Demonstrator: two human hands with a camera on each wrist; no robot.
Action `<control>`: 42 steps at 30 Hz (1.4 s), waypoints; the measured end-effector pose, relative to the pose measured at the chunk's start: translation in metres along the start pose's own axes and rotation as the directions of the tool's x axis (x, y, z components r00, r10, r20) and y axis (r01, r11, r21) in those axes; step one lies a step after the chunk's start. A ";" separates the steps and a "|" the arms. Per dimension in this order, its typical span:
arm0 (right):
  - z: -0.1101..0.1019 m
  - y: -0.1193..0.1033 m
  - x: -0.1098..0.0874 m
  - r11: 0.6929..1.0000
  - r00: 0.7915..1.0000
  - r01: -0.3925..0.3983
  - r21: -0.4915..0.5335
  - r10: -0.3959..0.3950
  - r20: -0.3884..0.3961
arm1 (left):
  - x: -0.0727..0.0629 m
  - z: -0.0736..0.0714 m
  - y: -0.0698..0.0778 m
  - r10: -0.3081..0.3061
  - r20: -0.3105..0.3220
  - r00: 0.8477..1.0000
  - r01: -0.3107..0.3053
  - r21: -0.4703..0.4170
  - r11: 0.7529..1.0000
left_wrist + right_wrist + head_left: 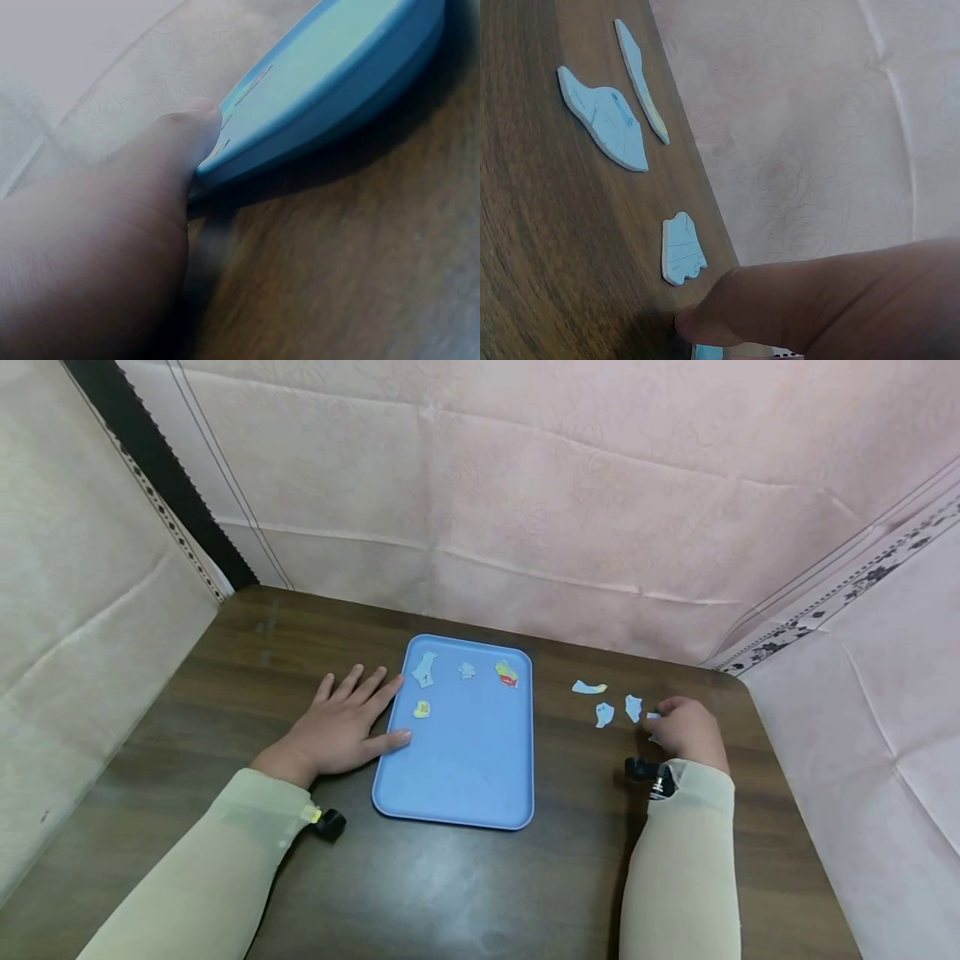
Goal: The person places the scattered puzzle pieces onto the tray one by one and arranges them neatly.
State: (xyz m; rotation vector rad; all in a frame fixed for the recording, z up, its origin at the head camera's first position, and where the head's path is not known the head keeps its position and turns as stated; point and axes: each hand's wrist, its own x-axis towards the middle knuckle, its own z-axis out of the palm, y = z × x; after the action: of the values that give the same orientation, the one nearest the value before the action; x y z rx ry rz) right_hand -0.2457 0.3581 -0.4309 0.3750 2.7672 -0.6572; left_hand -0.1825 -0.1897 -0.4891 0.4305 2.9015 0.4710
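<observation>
My left hand lies spread with straight fingers at the left edge of a blue tray, its thumb reaching over the rim. Flat puzzle pieces lie in the tray: a pale blue one, a small blue one, a yellow and red one and a yellow one. To the right, my right hand pinches a light blue puzzle piece at the table, mostly hidden by the thumb. Close beside it lies a jagged-edged piece.
Left of the right hand lie a long curved piece and a blue piece on the brown wooden table. Pale cloth hangs along the back and both sides. Each wrist carries a small black camera.
</observation>
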 end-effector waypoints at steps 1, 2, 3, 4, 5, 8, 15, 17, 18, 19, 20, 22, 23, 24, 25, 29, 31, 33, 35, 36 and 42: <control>0.001 0.000 0.000 1.000 1.000 -0.001 -0.003 0.001 -0.004 | 0.000 0.000 0.000 -0.001 0.002 1.000 0.001 0.001 1.000; 0.001 0.000 0.000 1.000 1.000 -0.001 -0.006 0.001 -0.008 | 0.000 0.000 0.000 -0.001 0.004 1.000 0.001 0.000 1.000; 0.001 0.000 0.000 1.000 1.000 -0.002 -0.006 0.002 -0.011 | 0.000 0.000 -0.001 -0.003 0.004 1.000 0.003 0.000 1.000; 0.001 0.000 0.000 1.000 1.000 -0.004 -0.005 0.004 -0.014 | 0.000 0.000 -0.001 -0.003 0.004 1.000 0.003 0.001 1.000; 0.001 0.000 0.000 1.000 1.000 -0.003 -0.006 0.003 -0.016 | 0.000 0.000 -0.001 -0.003 0.003 1.000 0.003 -0.001 1.000; 0.001 -0.001 -0.001 1.000 1.000 -0.011 0.010 0.011 -0.016 | 0.000 0.000 -0.001 -0.003 0.003 1.000 0.003 -0.003 1.000; 0.002 0.000 0.000 0.995 0.998 -0.066 0.079 0.067 -0.001 | 0.000 0.000 0.000 0.004 -0.011 1.000 -0.004 -0.011 1.000; 0.002 0.001 0.001 0.994 0.997 -0.071 0.082 0.072 -0.008 | 0.000 0.000 0.001 0.004 -0.013 1.000 -0.004 -0.011 1.000; 0.002 0.001 0.001 0.994 0.997 -0.071 0.083 0.072 -0.014 | -0.001 0.000 0.001 0.005 -0.012 1.000 -0.005 -0.011 1.000; 0.002 0.000 0.001 0.994 0.997 -0.070 0.082 0.072 -0.019 | -0.001 -0.001 0.001 0.003 -0.012 1.000 -0.003 -0.009 1.000; 0.002 0.000 0.001 0.994 0.997 -0.069 0.080 0.071 -0.023 | -0.001 -0.001 0.001 0.005 -0.013 1.000 -0.005 -0.012 1.000; 0.002 -0.001 0.001 0.995 0.997 -0.064 0.079 0.067 -0.029 | 0.000 -0.001 0.001 0.002 -0.013 1.000 -0.002 -0.010 1.000; 0.002 -0.001 0.002 0.995 0.997 -0.061 0.078 0.064 -0.032 | 0.000 -0.001 0.001 0.001 -0.013 1.000 -0.001 -0.010 1.000; 0.002 -0.002 0.001 0.995 0.997 -0.061 0.077 0.063 -0.033 | 0.000 -0.001 0.001 0.001 -0.014 1.000 -0.001 -0.011 1.000; 0.002 -0.003 0.001 0.995 0.998 -0.058 0.075 0.061 -0.034 | 0.000 -0.001 0.000 0.001 -0.013 1.000 -0.001 -0.011 1.000; 0.002 -0.005 -0.001 0.997 0.998 -0.046 0.067 0.049 -0.046 | 0.001 0.000 -0.001 -0.001 -0.002 1.000 0.001 -0.004 1.000; 0.001 -0.007 -0.002 0.998 0.998 -0.032 0.060 0.035 -0.055 | 0.001 0.000 -0.001 -0.002 0.005 1.000 0.002 -0.002 1.000; 0.000 -0.008 -0.005 0.998 0.997 -0.011 0.059 0.015 -0.071 | 0.001 0.000 -0.001 -0.002 0.006 1.000 0.002 -0.004 1.000; -0.003 -0.011 -0.008 0.998 0.996 0.007 0.060 -0.002 -0.086 | 0.000 0.000 -0.001 0.000 0.005 1.000 0.000 -0.006 1.000; -0.004 -0.013 -0.010 0.998 0.996 0.016 0.063 -0.010 -0.091 | 0.000 0.000 0.000 0.001 0.004 1.000 -0.001 -0.007 1.000; -0.014 -0.030 -0.022 0.996 0.992 0.051 0.068 -0.043 -0.116 | 0.000 -0.001 0.000 0.006 -0.005 1.000 -0.006 -0.001 1.000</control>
State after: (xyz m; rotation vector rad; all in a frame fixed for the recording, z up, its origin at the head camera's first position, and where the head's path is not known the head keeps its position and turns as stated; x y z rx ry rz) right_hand -0.2378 0.3350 -0.4002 0.3741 2.8754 -0.7699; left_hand -0.1824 -0.1899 -0.4882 0.4381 2.9058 0.4752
